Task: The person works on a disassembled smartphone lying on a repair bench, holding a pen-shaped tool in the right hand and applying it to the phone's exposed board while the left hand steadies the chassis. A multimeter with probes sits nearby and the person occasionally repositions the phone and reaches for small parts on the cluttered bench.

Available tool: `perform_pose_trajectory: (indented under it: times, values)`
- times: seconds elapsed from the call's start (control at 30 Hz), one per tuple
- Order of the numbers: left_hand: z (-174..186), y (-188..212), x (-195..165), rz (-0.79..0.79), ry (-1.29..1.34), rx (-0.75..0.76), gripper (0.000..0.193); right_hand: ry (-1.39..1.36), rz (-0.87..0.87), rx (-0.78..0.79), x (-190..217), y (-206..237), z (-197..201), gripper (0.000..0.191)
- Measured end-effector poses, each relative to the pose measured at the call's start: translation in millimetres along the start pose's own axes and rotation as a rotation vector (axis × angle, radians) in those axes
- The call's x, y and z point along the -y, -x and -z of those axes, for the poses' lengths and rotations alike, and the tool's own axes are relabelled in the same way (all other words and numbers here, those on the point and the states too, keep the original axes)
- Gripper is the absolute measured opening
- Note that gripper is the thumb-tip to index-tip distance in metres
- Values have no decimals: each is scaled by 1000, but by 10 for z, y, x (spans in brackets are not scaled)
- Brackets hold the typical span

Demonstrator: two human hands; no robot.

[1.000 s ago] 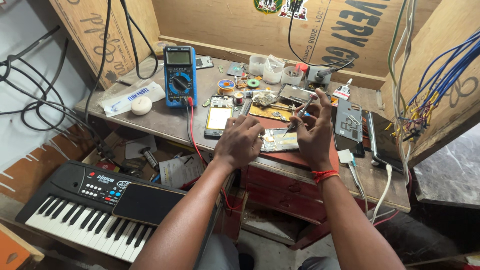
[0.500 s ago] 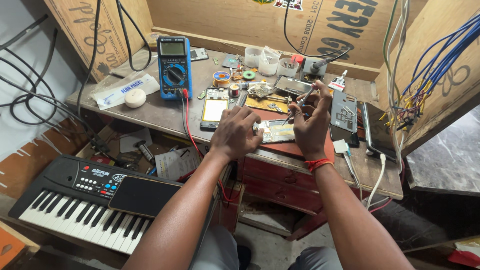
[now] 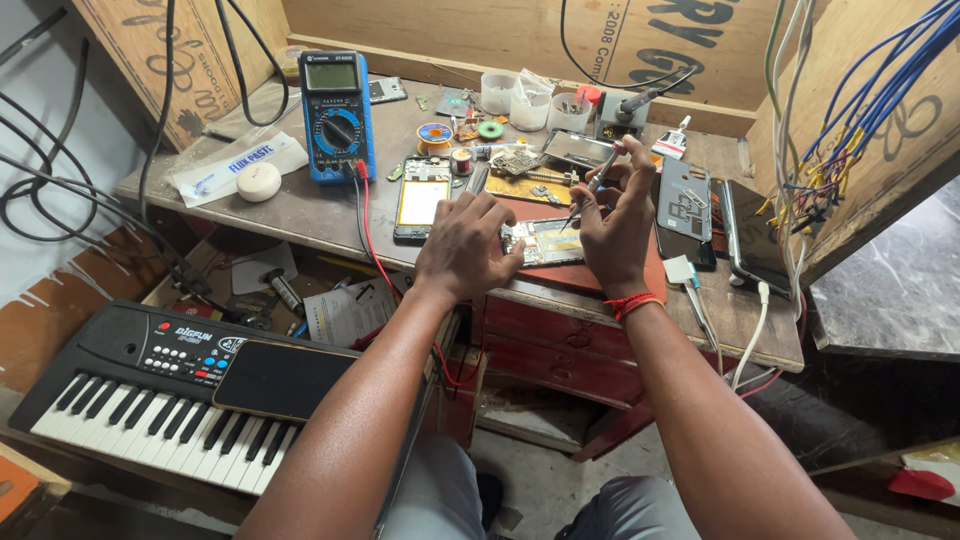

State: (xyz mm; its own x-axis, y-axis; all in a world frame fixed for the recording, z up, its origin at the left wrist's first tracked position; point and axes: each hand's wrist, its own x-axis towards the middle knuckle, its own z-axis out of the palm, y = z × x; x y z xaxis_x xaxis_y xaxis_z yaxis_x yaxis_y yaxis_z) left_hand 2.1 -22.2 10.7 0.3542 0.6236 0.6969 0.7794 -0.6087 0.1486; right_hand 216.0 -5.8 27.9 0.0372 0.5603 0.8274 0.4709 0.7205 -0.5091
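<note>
Little has shifted: left hand (image 3: 468, 243) steadies opened phone (image 3: 543, 243), right grip (image 3: 612, 215) pinching tweezers (image 3: 592, 190).

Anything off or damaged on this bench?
Nothing spilled. The opened phone under the left hand lies with its insides bare while the right hand holds a thin tool over it. Loose parts clutter the workbench.

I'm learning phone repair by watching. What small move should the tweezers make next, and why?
Probably lower the tweezers tip onto the opened phone. The right hand holds them angled just above it, while the left hand steadies the phone's near end on the workbench.
</note>
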Motion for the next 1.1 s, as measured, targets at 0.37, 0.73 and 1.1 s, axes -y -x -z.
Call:
perform_pose_trajectory:
  times: [0.37,0.73,1.1]
  values:
    - [14,-27,11,4,5,52,43,-8,19,-39,-24,-3,11,64]
    - [-26,-76,46,72,-18,182,100,-233,-96,-253,-218,58,86,61]
    - [-21,-88,22,143,19,249,89,-252,-191,-477,-451,58,205,66]
